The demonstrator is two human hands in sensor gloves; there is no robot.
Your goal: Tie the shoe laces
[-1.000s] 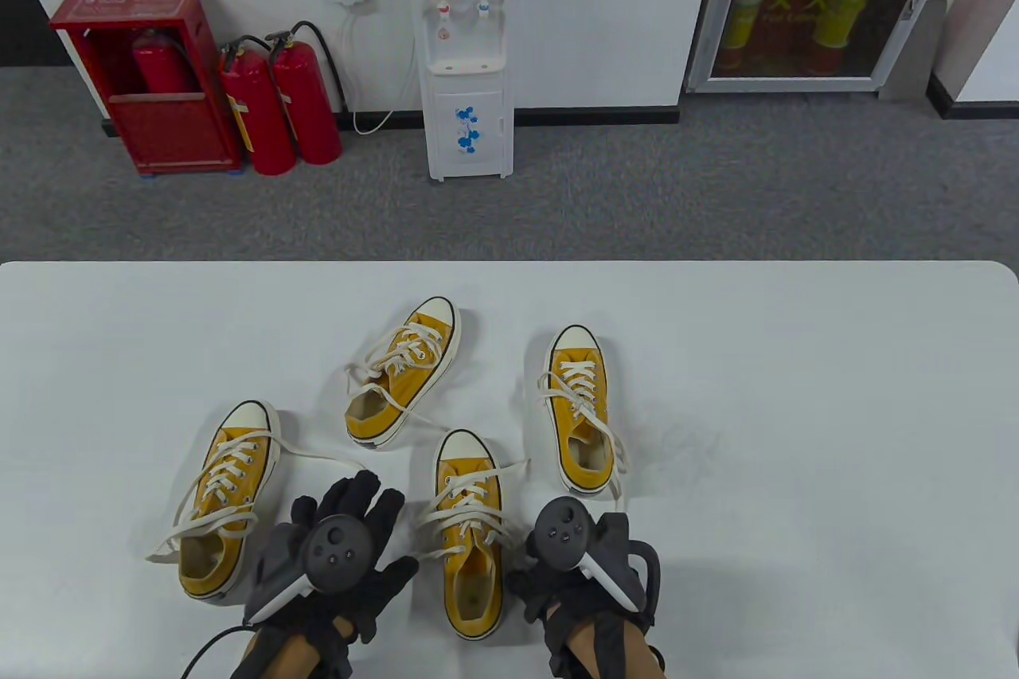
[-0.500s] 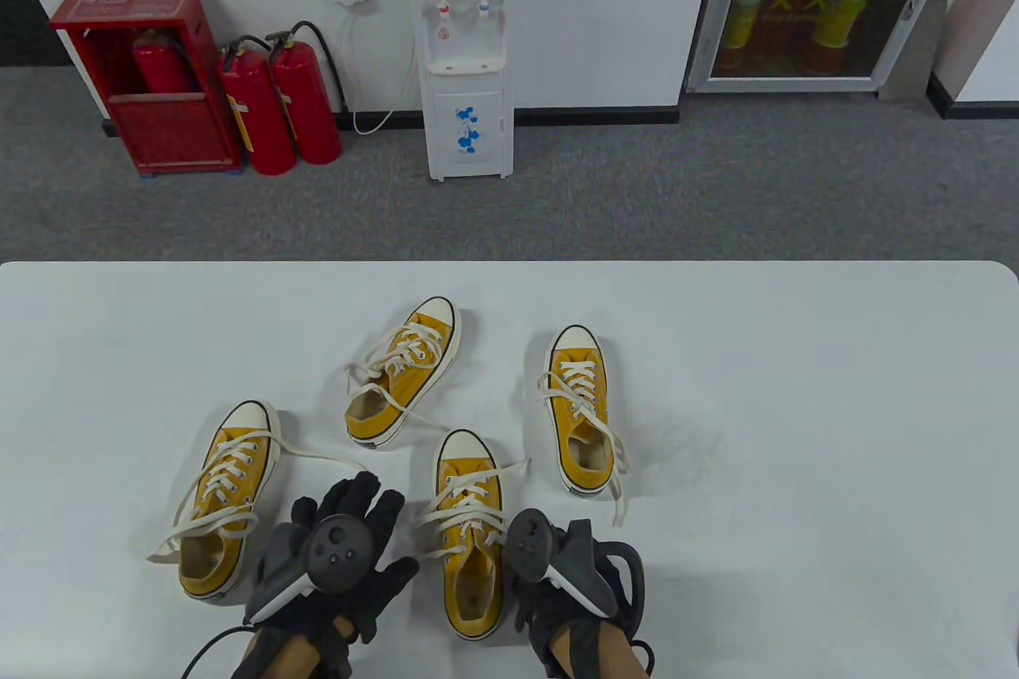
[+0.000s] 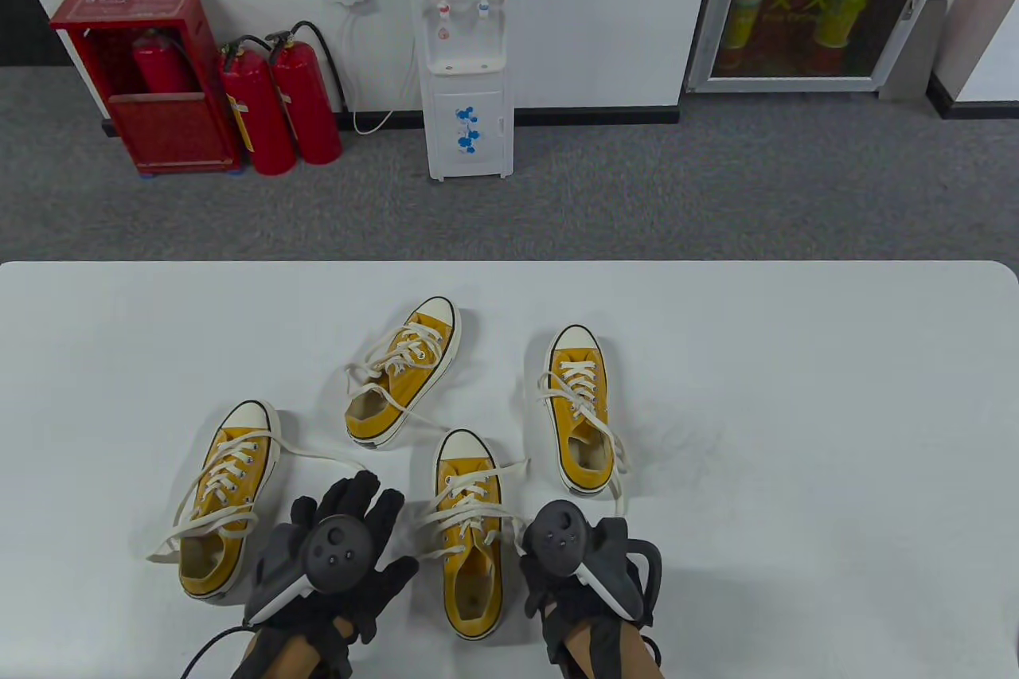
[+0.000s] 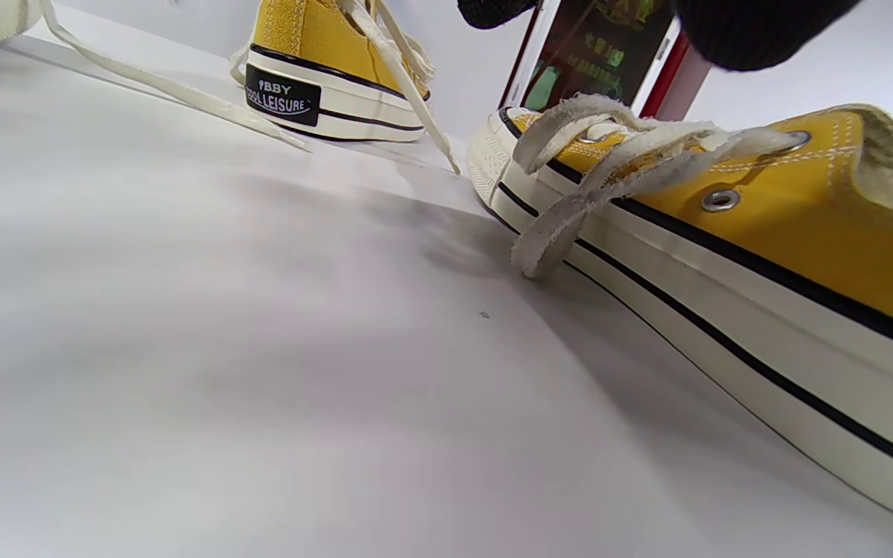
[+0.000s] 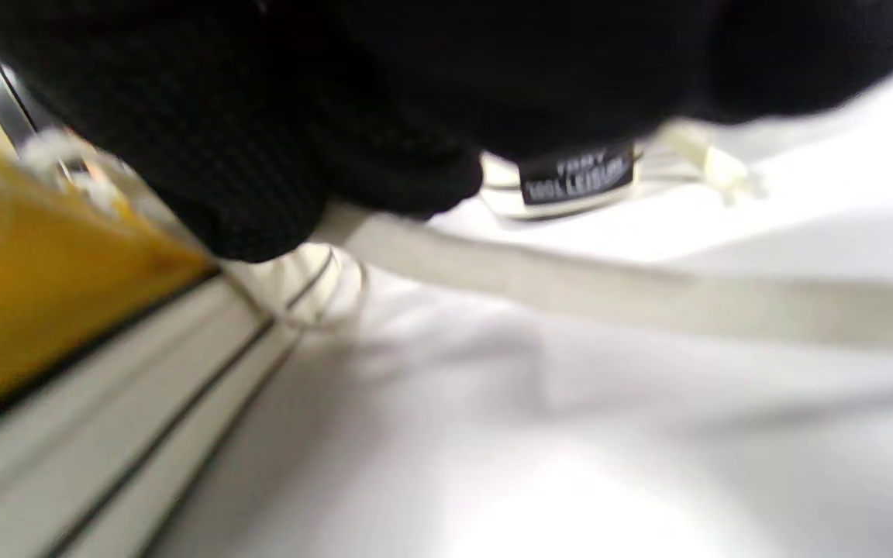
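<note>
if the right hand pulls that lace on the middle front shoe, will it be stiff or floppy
Probably floppy: the lace is a flat cloth strip that sags from the right hand to the table. Its loose end looks frayed, so likely grippy. The shoe may slide if tugged.

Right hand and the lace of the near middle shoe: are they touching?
Touching. In the right wrist view, the right hand's gloved fingers close on the flat white lace, which runs out from under them beside the yellow shoe. The table view hides this contact.
</note>
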